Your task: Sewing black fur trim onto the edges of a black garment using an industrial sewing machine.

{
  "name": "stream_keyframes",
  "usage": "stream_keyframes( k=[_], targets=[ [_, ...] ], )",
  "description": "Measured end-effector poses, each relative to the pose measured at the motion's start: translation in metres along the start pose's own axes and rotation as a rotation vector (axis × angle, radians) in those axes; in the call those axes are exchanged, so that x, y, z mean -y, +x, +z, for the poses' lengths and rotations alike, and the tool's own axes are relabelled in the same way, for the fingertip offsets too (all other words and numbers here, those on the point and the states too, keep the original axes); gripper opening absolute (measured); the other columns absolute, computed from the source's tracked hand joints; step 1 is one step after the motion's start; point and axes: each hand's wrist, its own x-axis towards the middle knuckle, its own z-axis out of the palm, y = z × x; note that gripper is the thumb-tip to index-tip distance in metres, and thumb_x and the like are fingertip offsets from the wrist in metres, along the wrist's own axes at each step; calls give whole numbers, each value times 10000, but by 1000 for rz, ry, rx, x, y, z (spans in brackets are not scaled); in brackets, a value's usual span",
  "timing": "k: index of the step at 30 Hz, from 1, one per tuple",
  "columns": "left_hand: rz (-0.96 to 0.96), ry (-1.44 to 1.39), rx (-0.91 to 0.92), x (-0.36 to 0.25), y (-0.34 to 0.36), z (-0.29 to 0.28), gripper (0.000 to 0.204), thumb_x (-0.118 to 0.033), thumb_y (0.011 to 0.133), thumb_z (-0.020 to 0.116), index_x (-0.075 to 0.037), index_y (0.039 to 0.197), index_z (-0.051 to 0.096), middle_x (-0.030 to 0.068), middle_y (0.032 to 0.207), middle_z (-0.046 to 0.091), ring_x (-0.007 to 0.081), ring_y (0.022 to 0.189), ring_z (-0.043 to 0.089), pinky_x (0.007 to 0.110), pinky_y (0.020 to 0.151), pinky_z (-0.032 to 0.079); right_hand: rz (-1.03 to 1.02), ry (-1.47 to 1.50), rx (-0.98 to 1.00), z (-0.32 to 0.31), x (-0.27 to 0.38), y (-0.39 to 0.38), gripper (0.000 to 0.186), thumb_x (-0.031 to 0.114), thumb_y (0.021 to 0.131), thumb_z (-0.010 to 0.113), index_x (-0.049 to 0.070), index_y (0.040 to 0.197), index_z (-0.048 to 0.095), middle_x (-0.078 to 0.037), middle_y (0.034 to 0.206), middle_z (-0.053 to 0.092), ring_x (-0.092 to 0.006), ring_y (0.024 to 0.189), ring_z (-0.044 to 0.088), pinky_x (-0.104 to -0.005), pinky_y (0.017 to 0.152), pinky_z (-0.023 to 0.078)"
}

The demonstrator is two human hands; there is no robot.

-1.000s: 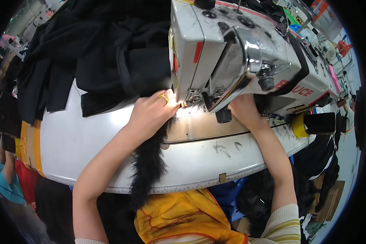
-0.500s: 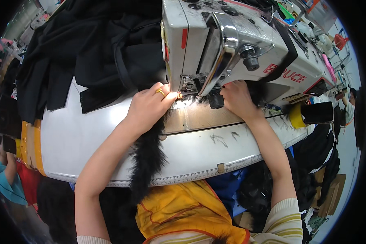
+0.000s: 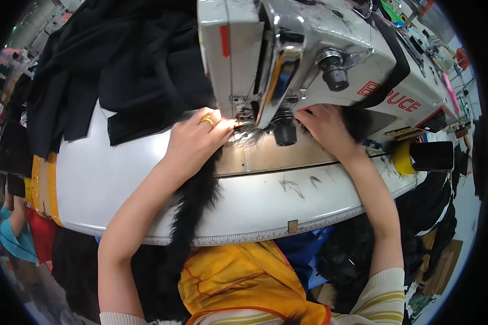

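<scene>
My left hand (image 3: pixel 198 138), wearing a gold ring, pinches a strip of black fur (image 3: pixel 194 211) just left of the presser foot (image 3: pixel 245 116) of a white sewing machine (image 3: pixel 225 70). The strip hangs down over the table's front edge. My right hand (image 3: pixel 328 130) is under the machine's arm, right of the needle area, with bent fingers on dark fur (image 3: pixel 355 124). The fingertips are partly hidden in it. Loose fur strands lie around the lit metal plate (image 3: pixel 255 160).
Black fabric (image 3: pixel 124 59) is piled at the back left of the white table (image 3: pixel 108 189). A dark box on a yellow mount (image 3: pixel 431 157) sits at the right end. Yellow cloth (image 3: pixel 244 276) is below the front edge. Another person's arm (image 3: pixel 17 216) shows at far left.
The view has shifted, so the machine sits higher and more to the left. Relative to it, my right hand has moved slightly right. My left hand stays beside the presser foot.
</scene>
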Motion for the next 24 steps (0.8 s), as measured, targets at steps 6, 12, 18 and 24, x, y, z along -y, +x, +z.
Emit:
stream_keyframes(
  k=[6, 12, 18, 24],
  targets=[
    [37, -68, -13, 9, 4, 6, 103, -149, 748, 685, -119, 791, 597, -19, 757, 543, 128, 833, 569, 251, 522, 491, 40, -302, 74, 12, -5, -4, 302, 170, 818, 545, 189, 1119, 563, -22, 1043, 566, -187, 967, 568, -269, 762, 476],
    [46, -36, 17, 10, 4, 7, 104, -186, 751, 682, -113, 767, 610, 0, 733, 555, 145, 853, 587, 252, 519, 487, 52, -354, 78, 12, -4, -3, 210, 148, 806, 549, 151, 1014, 567, -60, 962, 585, -239, 922, 581, -336, 808, 461],
    [-23, 26, 40, 9, 7, 3, 118, -222, 751, 675, -116, 761, 623, 17, 717, 577, 165, 848, 611, 268, 547, 499, 173, -13, 9, 16, -1, -2, 205, 90, 794, 567, 106, 997, 591, -107, 977, 585, -306, 917, 581, -386, 772, 473],
    [-183, -270, -40, 12, 7, -3, 187, -201, 731, 717, -51, 670, 622, 68, 661, 569, 236, 631, 578, 333, 551, 455, 165, 173, -40, 8, 3, 4, 215, 112, 812, 566, 129, 1024, 591, -75, 988, 586, -269, 921, 596, -350, 769, 488]
  ],
)
